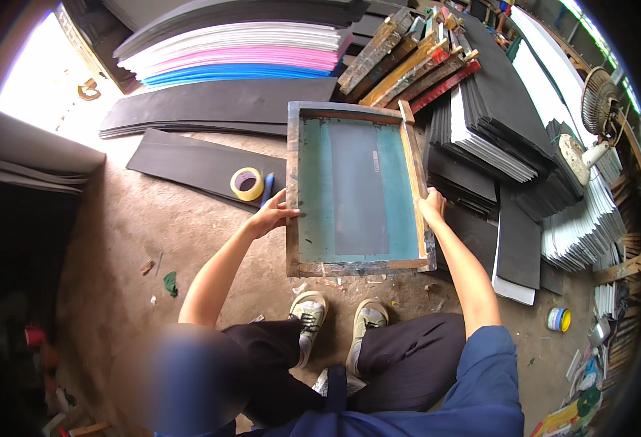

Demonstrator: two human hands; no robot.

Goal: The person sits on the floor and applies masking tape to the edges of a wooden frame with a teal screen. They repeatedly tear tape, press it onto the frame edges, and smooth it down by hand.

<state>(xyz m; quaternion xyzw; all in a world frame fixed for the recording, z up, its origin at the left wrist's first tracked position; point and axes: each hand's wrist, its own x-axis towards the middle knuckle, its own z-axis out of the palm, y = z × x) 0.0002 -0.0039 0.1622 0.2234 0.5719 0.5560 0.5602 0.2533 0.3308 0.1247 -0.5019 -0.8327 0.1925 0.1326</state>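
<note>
A wooden screen printing frame with teal mesh and a greyish panel down its middle is held up in front of me, over the floor. My left hand grips its left side, thumb on the frame's face and the other fingers partly hidden. On the opposite side my right hand is closed around the wooden edge, its fingertips out of sight behind it. Left of the frame, a roll of tape and a small blue object rest on a black sheet.
Stacked foam sheets in black, white, pink and blue lie at the back. Several more wooden frames lean behind mine. Sheet piles and a fan stand at right, with a yellow-lidded tub on the floor.
</note>
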